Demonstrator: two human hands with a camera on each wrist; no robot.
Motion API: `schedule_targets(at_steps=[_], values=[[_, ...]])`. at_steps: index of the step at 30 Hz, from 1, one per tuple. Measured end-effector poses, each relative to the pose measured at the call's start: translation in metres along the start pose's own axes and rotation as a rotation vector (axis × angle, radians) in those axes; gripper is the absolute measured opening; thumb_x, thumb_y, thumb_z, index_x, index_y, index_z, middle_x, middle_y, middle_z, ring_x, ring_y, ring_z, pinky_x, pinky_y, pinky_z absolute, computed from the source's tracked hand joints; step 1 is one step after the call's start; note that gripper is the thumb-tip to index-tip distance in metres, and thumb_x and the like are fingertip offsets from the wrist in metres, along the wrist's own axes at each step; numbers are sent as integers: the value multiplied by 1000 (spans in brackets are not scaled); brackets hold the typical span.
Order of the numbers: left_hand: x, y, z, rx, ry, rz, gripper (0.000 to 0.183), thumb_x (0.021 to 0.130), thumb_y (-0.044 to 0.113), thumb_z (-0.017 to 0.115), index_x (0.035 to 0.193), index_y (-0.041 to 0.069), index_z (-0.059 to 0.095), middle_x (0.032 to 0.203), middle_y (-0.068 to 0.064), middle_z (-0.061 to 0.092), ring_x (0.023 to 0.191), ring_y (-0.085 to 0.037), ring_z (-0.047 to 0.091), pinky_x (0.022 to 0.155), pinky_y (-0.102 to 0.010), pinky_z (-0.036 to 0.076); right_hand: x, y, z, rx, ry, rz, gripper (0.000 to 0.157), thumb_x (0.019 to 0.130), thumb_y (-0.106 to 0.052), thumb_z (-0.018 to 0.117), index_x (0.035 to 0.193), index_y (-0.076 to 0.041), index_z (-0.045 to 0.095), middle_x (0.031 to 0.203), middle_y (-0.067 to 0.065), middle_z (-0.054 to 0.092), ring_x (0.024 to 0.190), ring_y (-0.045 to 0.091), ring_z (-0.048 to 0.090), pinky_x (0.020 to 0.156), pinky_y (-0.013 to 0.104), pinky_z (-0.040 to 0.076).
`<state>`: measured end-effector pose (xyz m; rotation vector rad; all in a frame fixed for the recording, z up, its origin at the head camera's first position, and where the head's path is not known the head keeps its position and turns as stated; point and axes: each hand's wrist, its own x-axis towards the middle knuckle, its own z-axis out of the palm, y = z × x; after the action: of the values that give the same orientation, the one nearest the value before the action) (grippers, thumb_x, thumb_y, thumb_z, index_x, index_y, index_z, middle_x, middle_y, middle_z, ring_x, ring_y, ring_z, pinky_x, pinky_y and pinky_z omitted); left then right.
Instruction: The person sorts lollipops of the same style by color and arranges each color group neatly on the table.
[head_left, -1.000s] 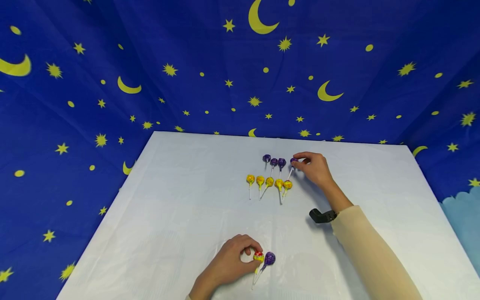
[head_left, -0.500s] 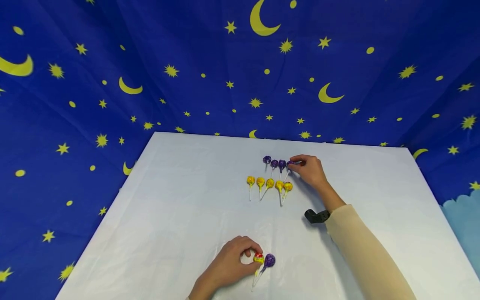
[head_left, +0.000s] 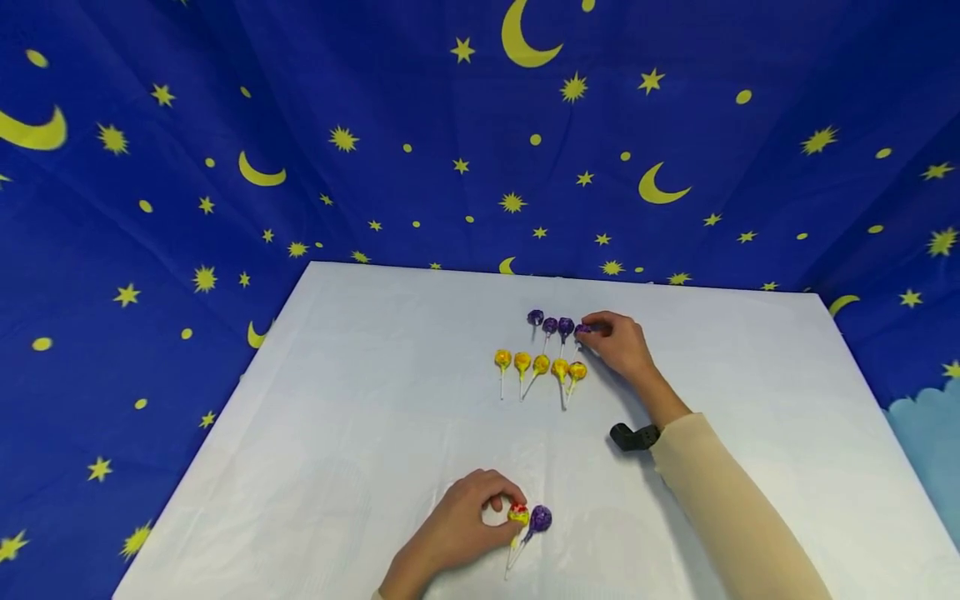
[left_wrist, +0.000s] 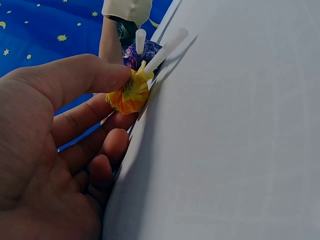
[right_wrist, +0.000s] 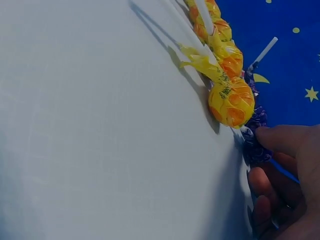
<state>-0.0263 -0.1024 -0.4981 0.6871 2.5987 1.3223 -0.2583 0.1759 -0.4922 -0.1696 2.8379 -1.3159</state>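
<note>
Right hand (head_left: 618,346): far centre of the bench (head_left: 315,433), fingers pinched on the fourth purple lollipop (head_left: 582,330) at the right end of the purple row (head_left: 549,322). Its head is mostly hidden behind the fingertips in the head view; the right wrist view shows only a dark crumpled wrapper edge (right_wrist: 254,150) under the thumb, stick out of sight.

Left hand (head_left: 461,529): near edge of the bench, thumb and curled fingers clamped on a yellow lollipop (head_left: 517,515). A loose purple lollipop (head_left: 539,518) lies touching it on the right. The sticks of both run toward the near edge, partly hidden by each other. Wrist and forearm cut off by the frame's lower edge.

Yellow row (head_left: 538,365): five lollipops just nearer than the purple row, sticks pointing near; the two rightmost crowd together, their sticks crossing or touching, hard to tell which.

Black wrist-mounted device (head_left: 632,436): on the right forearm, above the bench.

Open room: broad bare bench on the left half and on the right beyond the sleeve (head_left: 735,517); also between the two groups. Star-and-moon cloth (head_left: 225,125) bounds the far and side edges.
</note>
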Motion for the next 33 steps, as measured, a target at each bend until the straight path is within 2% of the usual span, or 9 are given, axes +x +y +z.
schedule_targets(at_steps=[5,9,15,20,25,29,33], values=[[1,1,0,-7,2,-1,20,80,27,77,96,30,66,79,14,54,73,-4,48,66,-18,37,-1,2,-1,10,27,-22,36,88,-23,71,119,-5,64,108,13,67,90,26,60,78,42,47],[0,0,1,-27,-11,-18,20,81,27,77,97,30,66,80,15,54,73,-3,48,66,-19,38,-7,4,-1,28,32,-8,42,89,-26,70,124,-4,62,111,13,67,94,27,61,80,43,48],[-4,1,1,-55,-34,-29,18,83,28,76,98,31,66,81,15,55,74,-3,48,66,-19,39,-18,1,-1,21,52,14,43,89,-27,69,125,-6,62,119,14,62,94,27,59,73,41,49],[-1,1,-1,-56,-26,-21,19,82,27,76,97,30,66,81,14,55,74,-4,49,67,-19,39,-23,-3,-3,22,97,-21,41,88,-25,70,123,-5,63,119,14,58,91,25,58,71,38,48],[1,1,-1,-46,-18,-3,19,82,27,76,98,30,66,82,15,56,75,-3,49,67,-19,38,-28,-5,-9,64,137,-74,38,88,-22,71,120,-3,63,111,13,60,87,24,60,68,33,47],[1,0,-1,-47,-16,2,18,83,27,76,98,29,67,81,15,56,74,-4,49,67,-19,38,-34,-8,-14,80,141,-102,36,88,-23,72,119,-6,64,107,12,63,83,21,59,62,27,46],[-1,-1,0,-34,-9,-1,20,82,27,77,98,30,67,81,14,55,74,-4,49,67,-19,38,-43,-11,-15,65,126,-147,35,88,-25,72,118,-9,64,106,10,65,84,19,58,63,29,45]])
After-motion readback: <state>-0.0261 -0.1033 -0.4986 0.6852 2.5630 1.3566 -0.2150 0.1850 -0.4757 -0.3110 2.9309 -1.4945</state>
